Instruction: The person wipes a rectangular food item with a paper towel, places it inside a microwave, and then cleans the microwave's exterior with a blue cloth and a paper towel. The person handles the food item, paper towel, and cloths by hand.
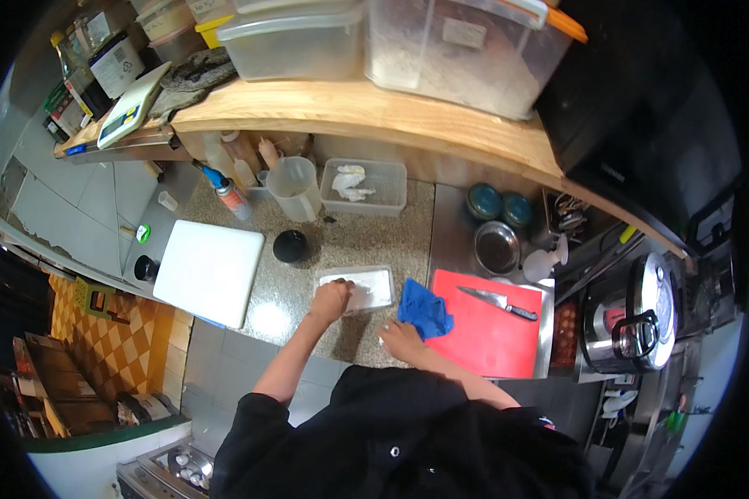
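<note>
Before me on the speckled stone counter (356,240) is a shallow clear plastic container (389,302) with white contents (374,285), perhaps powder. My left hand (331,300) is over its left side, the fingers curled and bunched; whether they pinch anything is hidden. Lower and to the right, my right hand (402,341) hovers or rests at the counter's front, beside a crumpled blue cloth (423,310). A small white bit shows at its fingertips, too small to name. The cloth overlaps the left edge of a red cutting board (480,337).
A kitchen knife (496,302) lies on the red board. Left are a white cutting board (209,268) and a black bowl (290,247). Behind stand a measuring jug (294,187), a gas canister (232,198) and a plastic tub (384,187). A wooden shelf (324,106) overhangs the back.
</note>
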